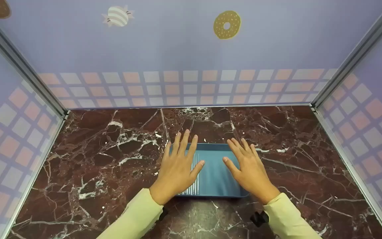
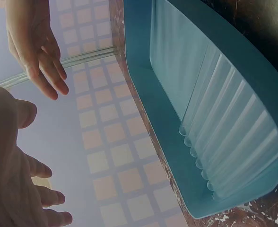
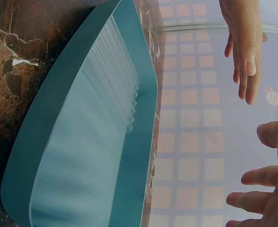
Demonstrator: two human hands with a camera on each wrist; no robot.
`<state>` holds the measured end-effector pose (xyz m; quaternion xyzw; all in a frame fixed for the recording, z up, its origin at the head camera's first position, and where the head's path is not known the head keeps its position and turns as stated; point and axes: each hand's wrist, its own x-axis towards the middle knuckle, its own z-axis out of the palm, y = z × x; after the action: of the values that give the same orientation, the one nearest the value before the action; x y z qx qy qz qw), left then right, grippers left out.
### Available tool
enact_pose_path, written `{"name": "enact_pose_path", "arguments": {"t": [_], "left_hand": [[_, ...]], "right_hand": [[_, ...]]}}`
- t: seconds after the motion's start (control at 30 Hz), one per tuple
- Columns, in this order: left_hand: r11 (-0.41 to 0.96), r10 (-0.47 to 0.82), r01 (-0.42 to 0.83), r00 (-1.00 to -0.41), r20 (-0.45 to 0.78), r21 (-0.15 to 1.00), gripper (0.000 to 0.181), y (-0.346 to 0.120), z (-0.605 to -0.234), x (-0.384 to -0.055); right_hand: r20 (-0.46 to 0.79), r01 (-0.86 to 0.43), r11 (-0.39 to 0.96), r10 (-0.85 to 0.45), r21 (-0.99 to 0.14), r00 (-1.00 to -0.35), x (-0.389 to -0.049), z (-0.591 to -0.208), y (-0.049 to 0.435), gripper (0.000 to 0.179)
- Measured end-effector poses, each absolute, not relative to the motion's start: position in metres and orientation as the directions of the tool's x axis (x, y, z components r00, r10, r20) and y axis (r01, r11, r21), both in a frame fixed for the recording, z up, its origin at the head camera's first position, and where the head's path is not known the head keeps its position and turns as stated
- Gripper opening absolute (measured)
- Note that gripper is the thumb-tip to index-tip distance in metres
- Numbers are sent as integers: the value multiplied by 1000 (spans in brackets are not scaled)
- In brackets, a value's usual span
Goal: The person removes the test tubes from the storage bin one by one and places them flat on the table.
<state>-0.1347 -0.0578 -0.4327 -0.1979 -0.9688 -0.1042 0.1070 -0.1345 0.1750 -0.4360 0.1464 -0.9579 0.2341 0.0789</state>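
A blue rectangular tray [image 1: 216,176] lies on the marbled surface below both hands. Several clear tubes with rounded ends [image 2: 233,127] lie side by side in it, along the tray's left part. My left hand [image 1: 177,166] hovers over the tray's left end with straight, spread fingers, hiding some of the tubes in the head view. Over the right end is my right hand [image 1: 250,169], palm down, its fingers extended and the thumb apart. Both wrist views show the hands raised off the tray, holding nothing.
Dark red marbled tabletop [image 1: 95,172] with white veins surrounds the tray. A lilac back wall [image 1: 177,43] with pastel squares and side panels [image 1: 370,109] enclose it. Dark wrist-worn pieces [image 1: 259,219] show below the sleeves.
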Motion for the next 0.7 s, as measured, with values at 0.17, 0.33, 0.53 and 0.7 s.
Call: {"name": "enact_pose_path", "arguments": {"t": [0.17, 0.33, 0.53, 0.7], "left_hand": [[899, 354, 402, -900, 254, 173, 71, -57, -438, -134], [900, 354, 404, -896, 268, 164, 71, -56, -441, -134], [900, 335, 405, -880, 337, 161, 66, -56, -441, -137], [898, 328, 405, -877, 352, 173, 61, -55, -441, -138]], "right_hand": [[223, -306, 848, -228, -433, -948, -134, -442, 176, 58], [262, -303, 847, -202, -437, -944, -136, -447, 179, 51], [272, -277, 846, -164, -456, -948, -136, -451, 181, 44], [252, -254, 853, -149, -457, -956, -135, -452, 183, 43]]}}
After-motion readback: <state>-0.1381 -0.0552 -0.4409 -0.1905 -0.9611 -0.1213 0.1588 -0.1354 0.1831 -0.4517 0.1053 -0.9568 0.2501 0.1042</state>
